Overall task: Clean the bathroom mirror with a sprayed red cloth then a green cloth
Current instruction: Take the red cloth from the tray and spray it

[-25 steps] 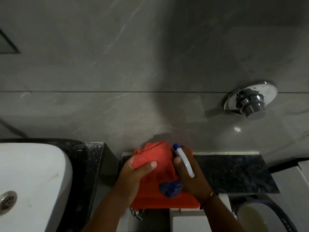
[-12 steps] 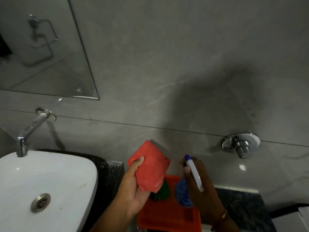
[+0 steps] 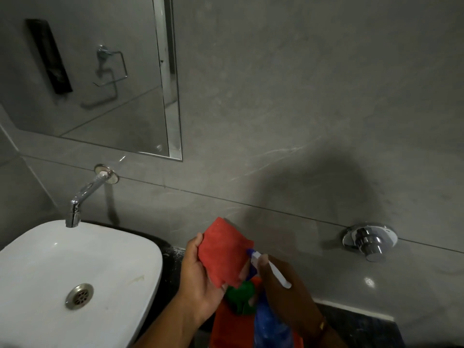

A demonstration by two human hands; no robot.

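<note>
My left hand [image 3: 200, 280] holds a folded red cloth [image 3: 223, 254] upright in front of the grey wall. My right hand [image 3: 283, 290] grips a blue spray bottle [image 3: 271, 327] with a white trigger head, its blue nozzle touching or almost touching the cloth's right edge. Below both hands a green cloth [image 3: 242, 298] lies in an orange tray [image 3: 231, 330]. The mirror [image 3: 100, 71] hangs on the wall at the upper left, reflecting a towel ring and a dark holder.
A white basin [image 3: 50, 272] with a metal drain sits at lower left under a chrome wall tap [image 3: 85, 194]. A chrome flush knob [image 3: 369, 241] sticks out of the wall at right. A dark stone ledge [image 3: 364, 325] runs along the bottom right.
The view has tilted up and left, bringing the mirror and tap into sight. My left hand lifted the red cloth off the tray, and the spray nozzle has come close to it.
</note>
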